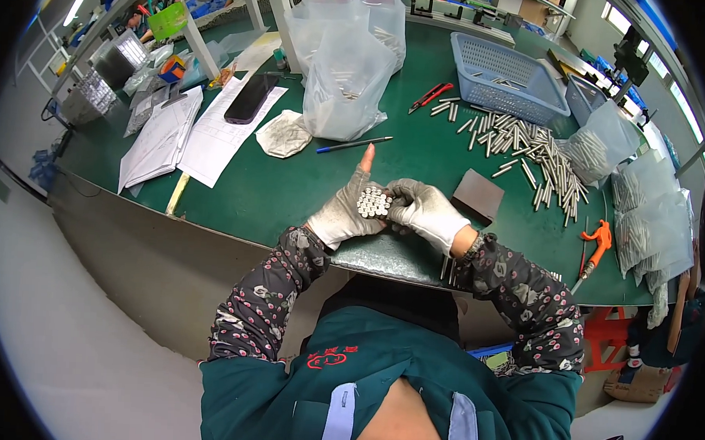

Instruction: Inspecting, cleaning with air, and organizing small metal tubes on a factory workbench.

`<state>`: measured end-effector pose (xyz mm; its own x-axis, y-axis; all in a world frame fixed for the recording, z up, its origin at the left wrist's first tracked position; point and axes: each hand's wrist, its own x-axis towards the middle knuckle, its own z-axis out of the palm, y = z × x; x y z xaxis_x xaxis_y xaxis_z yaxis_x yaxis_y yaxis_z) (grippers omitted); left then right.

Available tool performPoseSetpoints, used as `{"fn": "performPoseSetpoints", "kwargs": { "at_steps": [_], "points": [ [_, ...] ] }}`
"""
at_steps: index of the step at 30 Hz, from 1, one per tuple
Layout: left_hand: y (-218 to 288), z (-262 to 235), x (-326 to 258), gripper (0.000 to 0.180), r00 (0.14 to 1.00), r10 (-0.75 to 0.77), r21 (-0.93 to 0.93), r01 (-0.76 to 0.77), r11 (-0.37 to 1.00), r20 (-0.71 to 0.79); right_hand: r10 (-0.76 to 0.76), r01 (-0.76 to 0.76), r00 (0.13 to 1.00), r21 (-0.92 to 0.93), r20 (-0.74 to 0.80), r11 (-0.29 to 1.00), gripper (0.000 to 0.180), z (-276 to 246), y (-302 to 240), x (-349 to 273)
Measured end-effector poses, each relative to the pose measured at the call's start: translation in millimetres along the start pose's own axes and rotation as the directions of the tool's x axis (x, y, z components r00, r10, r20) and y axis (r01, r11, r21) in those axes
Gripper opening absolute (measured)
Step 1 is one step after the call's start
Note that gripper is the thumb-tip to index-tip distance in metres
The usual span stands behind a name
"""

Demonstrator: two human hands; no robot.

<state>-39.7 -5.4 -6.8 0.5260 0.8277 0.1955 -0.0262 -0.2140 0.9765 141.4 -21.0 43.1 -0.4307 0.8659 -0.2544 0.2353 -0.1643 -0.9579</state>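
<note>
Both my hands wear white work gloves and meet above the near edge of the green table [235, 207]. A bundle of metal pins [374, 202], round ends facing up, rests in my left hand [343, 213]. My left thumb sticks out, bare at the tip, while the other fingers wrap the bundle. My right hand [430, 212] presses against the bundle's right side with its fingers closed; the fingertips are partly hidden. Beyond the hands lies a blue pen [354, 144]. A dark brown block [478, 196] sits to the right of my right hand.
Loose metal pins [540, 153] are heaped at the right, before a blue plastic basket [504, 79]. Bags of pins [648, 209] and an orange air gun [598, 245] lie farther right. Red-handled pliers [431, 97], plastic bags [347, 78], a phone [251, 98] and papers [161, 137] are also there.
</note>
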Motion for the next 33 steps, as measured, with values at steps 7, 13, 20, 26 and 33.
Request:
{"fn": "performPoseSetpoints", "kwargs": {
  "at_steps": [7, 13, 20, 26, 33],
  "points": [
    [4, 4, 2, 0.116, 0.997, -0.018, 0.11, 0.027, 0.994, -0.077, 0.002, -0.002, 1.0, 0.024, -0.015, 1.0, 0.028, 1, 0, 1],
    [7, 7, 3, 0.111, 0.998, -0.028, 0.122, 0.035, 0.992, -0.06, 0.024, -0.023, 1.0, -0.152, 0.003, 0.988, 0.026, -5, -10, 1],
    [6, 7, 3, 0.11, 0.998, -0.044, 0.107, 0.05, 0.993, -0.054, 0.043, -0.043, 0.999, -0.139, -0.001, 0.989, 0.024, -3, -10, -1],
    [7, 7, 4, 0.108, 0.998, -0.035, 0.133, 0.042, 0.99, -0.058, 0.032, -0.031, 0.999, -0.067, 0.012, 0.997, 0.024, -4, -5, 1],
    [5, 9, 4, 0.102, 0.997, 0.003, 0.128, 0.006, 0.992, -0.075, -0.367, 0.204, 0.919, -0.617, -0.147, 0.76, 0.02, -11, -7, 4]
  ]
}}
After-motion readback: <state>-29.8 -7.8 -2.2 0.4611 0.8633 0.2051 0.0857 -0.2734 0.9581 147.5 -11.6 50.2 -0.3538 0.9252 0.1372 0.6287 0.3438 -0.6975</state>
